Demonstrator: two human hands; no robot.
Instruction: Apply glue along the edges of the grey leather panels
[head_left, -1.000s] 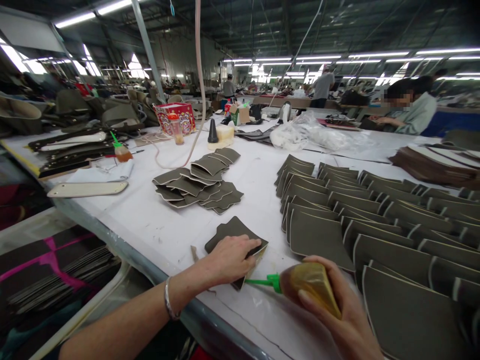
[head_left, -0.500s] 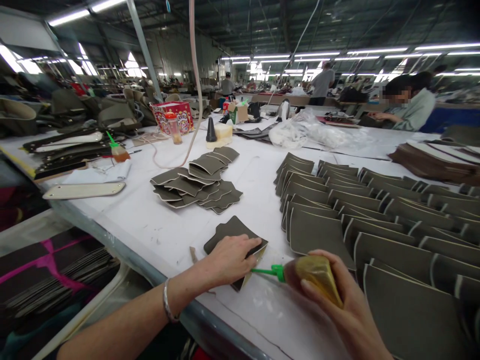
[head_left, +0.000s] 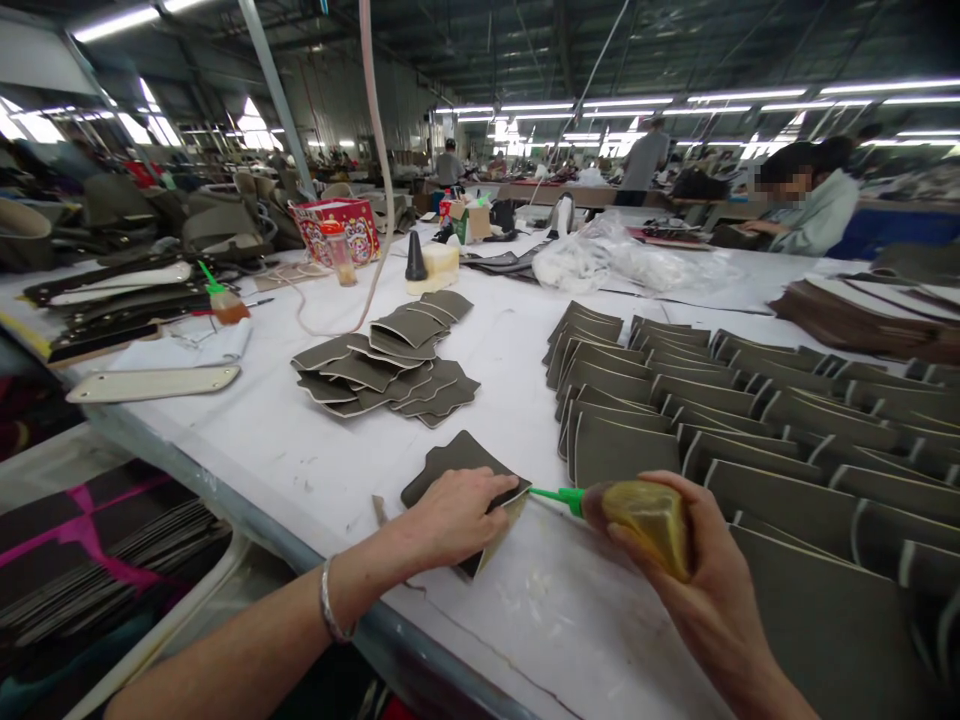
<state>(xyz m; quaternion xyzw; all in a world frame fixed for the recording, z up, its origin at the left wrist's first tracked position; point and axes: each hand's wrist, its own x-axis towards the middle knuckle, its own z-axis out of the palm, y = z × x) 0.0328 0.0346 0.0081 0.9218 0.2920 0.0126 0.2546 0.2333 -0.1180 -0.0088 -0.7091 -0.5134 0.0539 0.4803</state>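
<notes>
Matt leather-like panel (head_left: 459, 453), glossy plastic bottle (head_left: 651, 518), smooth tabletop (head_left: 352, 460) with faint sheen, shiny metal bracelet (head_left: 327, 602)

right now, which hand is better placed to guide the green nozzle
Likely the right hand: it holds the squeeze bottle, green nozzle at the corner of the olive panel; the left hand lies on it.

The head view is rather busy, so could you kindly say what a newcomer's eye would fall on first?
Overlapping dark olive panels crowd the right side of the white tabletop. Near the centre, the right hand holds an amber squeeze bottle, its green nozzle at the corner of the single panel under the left hand. Farther back, left of centre, stands a red patterned box.
</notes>
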